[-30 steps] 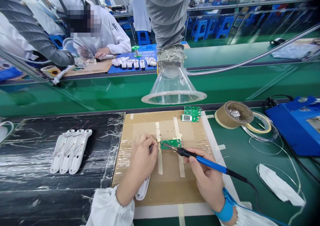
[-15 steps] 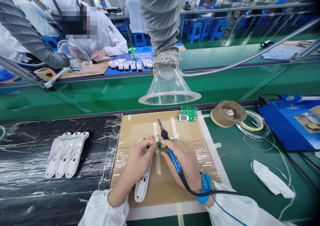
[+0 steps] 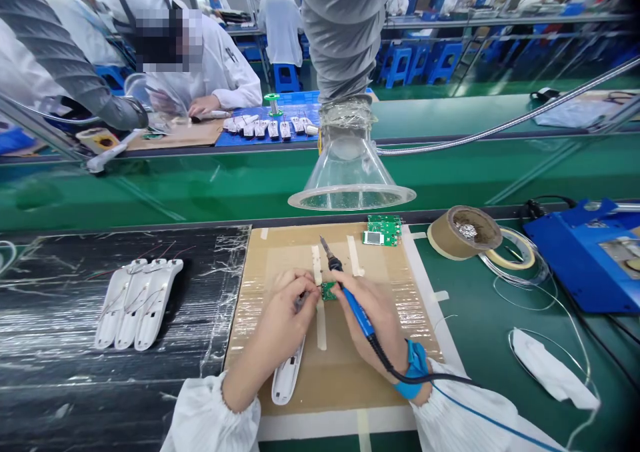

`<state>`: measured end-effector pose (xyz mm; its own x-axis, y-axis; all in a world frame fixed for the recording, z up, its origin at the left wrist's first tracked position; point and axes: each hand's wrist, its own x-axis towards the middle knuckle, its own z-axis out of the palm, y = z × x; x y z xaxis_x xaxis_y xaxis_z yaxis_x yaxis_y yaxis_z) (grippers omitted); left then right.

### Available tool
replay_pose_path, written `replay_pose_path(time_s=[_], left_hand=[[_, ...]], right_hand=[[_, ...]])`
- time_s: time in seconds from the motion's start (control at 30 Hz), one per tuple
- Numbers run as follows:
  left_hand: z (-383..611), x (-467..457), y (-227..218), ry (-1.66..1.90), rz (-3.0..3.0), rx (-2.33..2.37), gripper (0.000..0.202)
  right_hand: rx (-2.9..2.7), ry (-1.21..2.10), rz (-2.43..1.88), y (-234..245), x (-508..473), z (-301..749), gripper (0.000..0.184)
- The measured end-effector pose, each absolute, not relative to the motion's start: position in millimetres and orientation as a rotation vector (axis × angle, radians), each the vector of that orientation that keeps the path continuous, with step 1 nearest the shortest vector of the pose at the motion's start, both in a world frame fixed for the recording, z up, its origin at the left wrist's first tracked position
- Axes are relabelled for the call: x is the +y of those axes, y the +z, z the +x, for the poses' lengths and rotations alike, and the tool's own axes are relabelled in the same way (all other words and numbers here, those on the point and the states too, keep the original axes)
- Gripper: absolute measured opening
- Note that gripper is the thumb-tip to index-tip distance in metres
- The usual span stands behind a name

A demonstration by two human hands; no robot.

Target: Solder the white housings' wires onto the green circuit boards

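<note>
From my end I'd call this step lining up the green circuit board (image 3: 328,291), which sits between the two hands. Right hand (image 3: 380,315) is curled round a soldering iron (image 3: 358,310), tip pointing away past the fingers, fingertips at the board. Left hand (image 3: 286,312) is pinched closed just beside it, can't tell on what; white shell (image 3: 287,380) pokes out below. Next move probably calls for steady fingers.

Bright, even light fills the scene; glare streaks the black film (image 3: 55,372) and the cardboard's (image 3: 350,382) left and right edges; shadow darkens the film beside the white shells (image 3: 131,309); the left hand (image 3: 287,315) and right hand (image 3: 374,319) look sharp; beyond the table's (image 3: 480,352) far edge, workers (image 3: 281,29) blur; blackness clips the view's upper right corner.
</note>
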<state>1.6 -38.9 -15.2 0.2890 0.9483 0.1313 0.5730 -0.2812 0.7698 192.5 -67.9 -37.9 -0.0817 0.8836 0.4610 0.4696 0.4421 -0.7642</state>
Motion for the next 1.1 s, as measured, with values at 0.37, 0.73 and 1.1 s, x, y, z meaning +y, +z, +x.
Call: replay_pose_path(time_s=[0.37,0.73,1.1], left_hand=[[9,-38,-26,0.734,2.076,1.551,0.022],[13,-39,-27,0.707,2.066,1.605,0.024],[12,-39,-28,0.734,2.078,1.602,0.024]], right_hand=[[-1.179,0.803,-1.314,-34,-107,227,0.020],[-1.237,0.857,-1.369,-51,-123,229,0.020],[-1.213,0.833,-1.356,-44,-120,227,0.018]])
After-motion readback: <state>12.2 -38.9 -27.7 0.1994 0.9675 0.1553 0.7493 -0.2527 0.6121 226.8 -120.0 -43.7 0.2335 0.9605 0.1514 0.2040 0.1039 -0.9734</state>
